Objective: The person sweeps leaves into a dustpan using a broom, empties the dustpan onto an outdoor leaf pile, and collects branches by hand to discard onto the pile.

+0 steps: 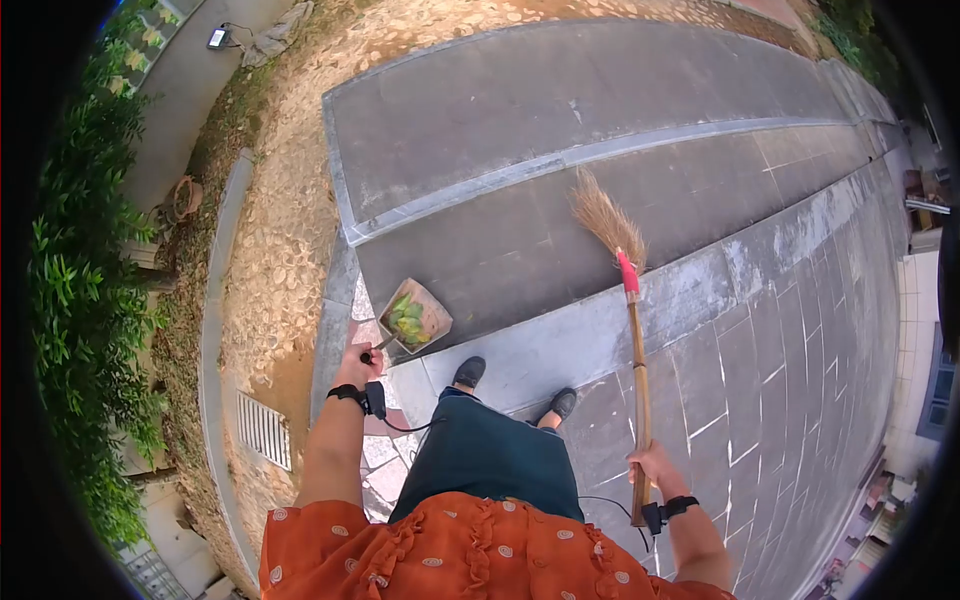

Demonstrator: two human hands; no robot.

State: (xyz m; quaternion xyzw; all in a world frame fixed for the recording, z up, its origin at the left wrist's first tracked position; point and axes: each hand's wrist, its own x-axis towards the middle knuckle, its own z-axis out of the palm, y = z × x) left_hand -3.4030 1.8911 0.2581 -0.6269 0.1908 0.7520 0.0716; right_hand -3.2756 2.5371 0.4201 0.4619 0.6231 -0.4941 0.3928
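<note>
My left hand (358, 366) is closed round the dark handle of a dustpan (437, 316), whose pan holds green and yellow leaves (408, 320). The pan is over the corner of the grey paving, left of my feet. On the right, my right hand (655, 466) grips the lower end of a broom's bamboo handle (639, 385). The broom stretches away from me, with a red binding (627, 275) below its straw bristles (605, 220), which lie over the grey step.
Grey steps with pale stone edges (560, 160) run across the view. A pebbled path (290, 220), a drain grate (264, 431) and green bushes (85, 300) are at the left. My dark shoes (470, 372) stand near the pale edge. A white building (915, 340) is far right.
</note>
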